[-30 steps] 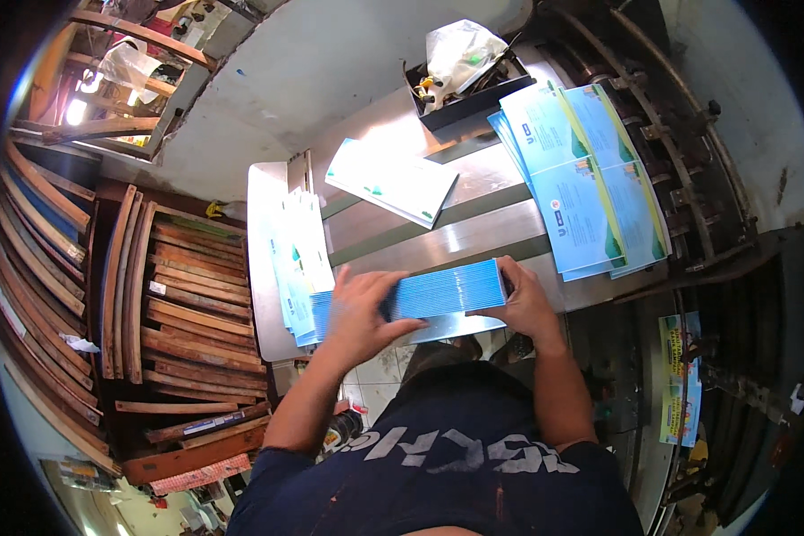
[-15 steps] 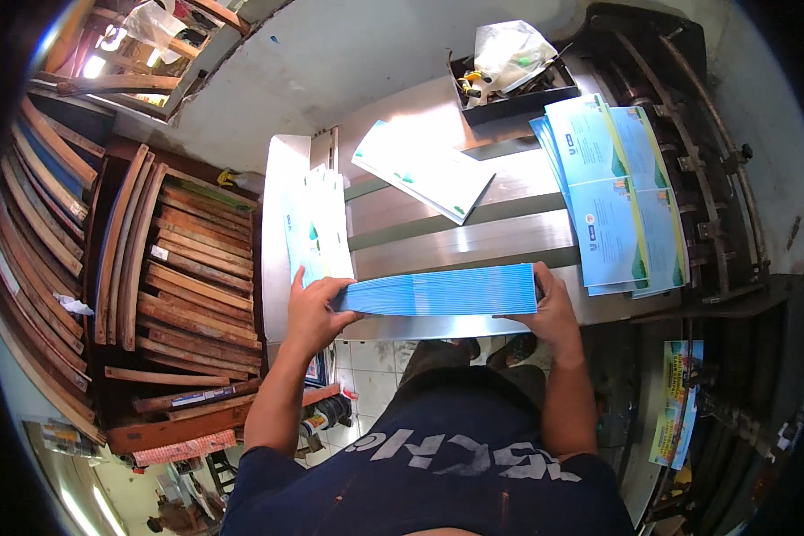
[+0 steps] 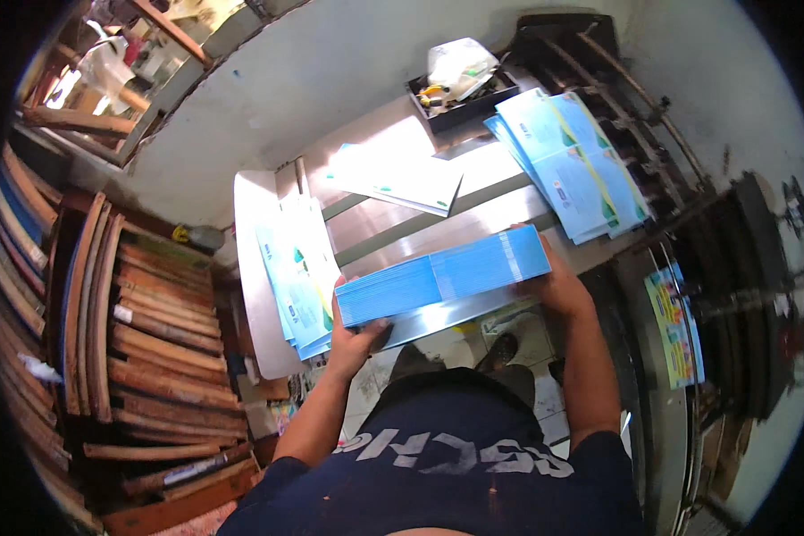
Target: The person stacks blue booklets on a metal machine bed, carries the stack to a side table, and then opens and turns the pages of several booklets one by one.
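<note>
Head view: blue stack (image 3: pixel 442 272) sits between the hands along the bench's (image 3: pixel 438 320) front edge; can't tell if it touches the metal. Left hand (image 3: pixel 353 344) was over mid-stack a second ago, now clamps the left end, thumb low at the near corner. Right hand (image 3: pixel 560 284) grips the right end, partly shadowed. Left end looked thinner than the right half a second back; now about even, so I'd judge the block squarer and secured at both ends. Outward: loose sheets (image 3: pixel 299 277) by bench left edge, white folder (image 3: pixel 397 183) mid-bench, blue sheets (image 3: pixel 572 165) toward right edge, black tray (image 3: pixel 469 114) near back-right corner.
</note>
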Demonstrator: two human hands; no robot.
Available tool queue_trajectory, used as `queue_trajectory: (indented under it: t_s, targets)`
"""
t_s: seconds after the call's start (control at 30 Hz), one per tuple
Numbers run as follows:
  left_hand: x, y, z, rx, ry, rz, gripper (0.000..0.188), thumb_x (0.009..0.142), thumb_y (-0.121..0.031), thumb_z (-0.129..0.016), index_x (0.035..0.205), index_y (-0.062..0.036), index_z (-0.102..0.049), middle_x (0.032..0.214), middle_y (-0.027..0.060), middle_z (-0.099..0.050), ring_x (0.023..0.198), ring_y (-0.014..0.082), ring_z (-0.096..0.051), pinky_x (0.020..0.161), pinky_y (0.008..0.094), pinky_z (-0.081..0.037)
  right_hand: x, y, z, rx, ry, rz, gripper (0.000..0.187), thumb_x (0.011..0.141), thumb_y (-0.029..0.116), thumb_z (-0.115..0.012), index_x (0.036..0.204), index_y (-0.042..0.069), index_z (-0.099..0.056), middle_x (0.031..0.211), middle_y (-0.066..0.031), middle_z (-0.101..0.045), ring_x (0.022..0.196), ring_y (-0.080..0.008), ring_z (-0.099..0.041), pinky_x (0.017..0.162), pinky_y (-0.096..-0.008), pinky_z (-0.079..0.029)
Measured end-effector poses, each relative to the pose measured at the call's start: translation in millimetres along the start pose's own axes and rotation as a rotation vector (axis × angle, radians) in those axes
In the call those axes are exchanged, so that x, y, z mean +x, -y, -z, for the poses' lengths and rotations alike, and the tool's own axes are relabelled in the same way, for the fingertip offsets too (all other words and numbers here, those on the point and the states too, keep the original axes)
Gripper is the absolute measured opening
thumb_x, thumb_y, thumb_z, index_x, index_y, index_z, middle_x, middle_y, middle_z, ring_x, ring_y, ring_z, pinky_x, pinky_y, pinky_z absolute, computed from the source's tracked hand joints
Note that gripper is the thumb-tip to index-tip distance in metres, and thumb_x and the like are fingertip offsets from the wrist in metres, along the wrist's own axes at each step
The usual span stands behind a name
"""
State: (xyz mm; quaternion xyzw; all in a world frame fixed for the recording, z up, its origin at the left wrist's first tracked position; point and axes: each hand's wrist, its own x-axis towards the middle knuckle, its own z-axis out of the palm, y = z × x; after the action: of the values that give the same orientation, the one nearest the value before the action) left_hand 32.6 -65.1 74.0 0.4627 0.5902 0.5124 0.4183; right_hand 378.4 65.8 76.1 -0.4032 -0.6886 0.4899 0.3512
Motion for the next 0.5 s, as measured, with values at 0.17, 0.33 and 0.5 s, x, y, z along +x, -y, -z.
queue_trajectory:
  t_s: [0.17, 0.33, 0.5]
  targets:
    - [10.8, 7.4, 4.4, -0.092, -0.054, -0.144, 0.048, 0.087, -0.010, -0.075, 0.124, -0.0016, -0.046, 0.110, 0.0101, -0.060, 0.102, 0.0195, -0.057, 0.091, 0.0336, -0.047, -16.1, -5.7, -22.9, 0.122, -0.228, -0.123, 0.076, 0.074, 0.016, -0.086, 0.140, 0.005, -0.049, 0.128, -0.0106, -0.062, 0.117, -0.0213, -0.057, 0.101, -0.0367, -0.045]
    - [-31.1, -35.5, 17.4, 0.001, 0.196, -0.289, 0.048, 0.090, -0.013, -0.071, 0.128, 0.0013, -0.044, 0.114, 0.0115, -0.057, 0.103, 0.0199, -0.055, 0.094, 0.0344, -0.044, -155.8, 57.2, -77.4, 0.448, -0.581, -0.142, 0.075, 0.075, 0.013, -0.086, 0.138, 0.005, -0.048, 0.128, -0.0112, -0.061, 0.120, -0.0196, -0.055, 0.103, -0.0356, -0.043]
    - [-62.4, -31.6, 21.6, -0.053, 0.568, -0.243, 0.049, 0.088, -0.011, -0.071, 0.128, 0.0020, -0.045, 0.116, 0.0123, -0.057, 0.105, 0.0211, -0.054, 0.096, 0.0351, -0.042, -279.1, 85.7, -142.0, 0.137, -0.787, -0.500, 0.071, 0.078, 0.023, -0.084, 0.137, 0.004, -0.047, 0.121, -0.0116, -0.063, 0.118, -0.0211, -0.057, 0.103, -0.0353, -0.043]
